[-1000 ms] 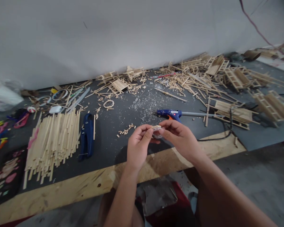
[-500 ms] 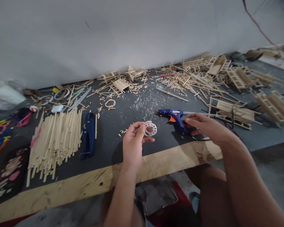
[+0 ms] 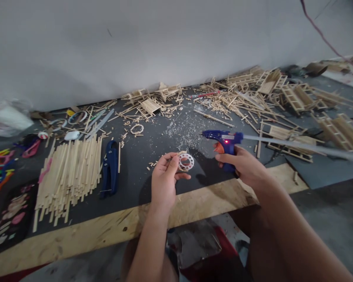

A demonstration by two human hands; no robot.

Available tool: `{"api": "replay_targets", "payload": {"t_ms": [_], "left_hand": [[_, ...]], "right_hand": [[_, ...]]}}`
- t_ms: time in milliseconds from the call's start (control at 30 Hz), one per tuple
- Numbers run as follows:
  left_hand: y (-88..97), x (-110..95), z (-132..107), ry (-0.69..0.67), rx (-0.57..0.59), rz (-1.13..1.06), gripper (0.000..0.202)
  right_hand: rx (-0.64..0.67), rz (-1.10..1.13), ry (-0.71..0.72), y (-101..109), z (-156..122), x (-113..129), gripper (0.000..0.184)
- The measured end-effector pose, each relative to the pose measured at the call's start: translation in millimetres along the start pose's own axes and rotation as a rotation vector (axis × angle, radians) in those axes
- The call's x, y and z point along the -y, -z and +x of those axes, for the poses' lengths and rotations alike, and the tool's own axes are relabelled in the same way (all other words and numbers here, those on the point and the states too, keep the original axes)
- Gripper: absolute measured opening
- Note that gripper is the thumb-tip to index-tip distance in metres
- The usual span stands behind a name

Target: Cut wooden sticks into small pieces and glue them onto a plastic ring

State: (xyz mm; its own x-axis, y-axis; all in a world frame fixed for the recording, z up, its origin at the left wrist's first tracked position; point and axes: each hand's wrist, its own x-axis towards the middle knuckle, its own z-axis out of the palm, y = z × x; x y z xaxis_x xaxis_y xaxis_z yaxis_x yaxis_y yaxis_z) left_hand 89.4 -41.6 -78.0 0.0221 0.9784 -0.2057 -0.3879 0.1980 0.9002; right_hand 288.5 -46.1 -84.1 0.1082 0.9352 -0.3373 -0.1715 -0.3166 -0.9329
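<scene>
My left hand (image 3: 166, 174) pinches a small white ring with round holes (image 3: 186, 161) between thumb and fingers, above the front of the table. Short bits of wood lie along the ring's edge. To the right, my right hand (image 3: 244, 162) is wrapped round the handle of a blue glue gun (image 3: 226, 138) with an orange trigger and a lit red light. The gun is raised off the table, its nozzle pointing left, and a long clear glue stick (image 3: 297, 146) sticks out of its back. Whether the trigger is pressed I cannot tell.
Left of my hands lie blue cutters (image 3: 110, 168) and a heap of thin wooden sticks (image 3: 70, 172). A small wooden ring (image 3: 137, 129) lies farther back. Wooden models (image 3: 294, 139) and loose sticks crowd the right and back. White scraps (image 3: 182, 131) litter the middle.
My right hand has closed on the glue gun and lifted it from the table, slightly to the right. My left hand still holds the ring in nearly the same place.
</scene>
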Motion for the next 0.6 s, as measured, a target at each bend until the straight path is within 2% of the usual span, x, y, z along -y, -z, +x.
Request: {"api": "replay_targets", "payload": {"t_ms": [133, 367, 600], "left_hand": [[0.0, -0.6, 0.0, 0.043, 0.01, -0.031, 0.02], [0.6, -0.9, 3.7, 0.16, 0.03, -0.128, 0.016], [-1.1, 0.1, 6.1, 0.202, 0.066, -0.219, 0.017]], "right_hand": [[0.073, 0.078, 0.025, -1.2, -11.6, -4.0, 0.028], [0.198, -0.057, 0.071, -9.2, -20.4, -5.3, 0.023], [0.105, -0.109, 0.053, -7.7, -15.9, -14.2, 0.026]]}}
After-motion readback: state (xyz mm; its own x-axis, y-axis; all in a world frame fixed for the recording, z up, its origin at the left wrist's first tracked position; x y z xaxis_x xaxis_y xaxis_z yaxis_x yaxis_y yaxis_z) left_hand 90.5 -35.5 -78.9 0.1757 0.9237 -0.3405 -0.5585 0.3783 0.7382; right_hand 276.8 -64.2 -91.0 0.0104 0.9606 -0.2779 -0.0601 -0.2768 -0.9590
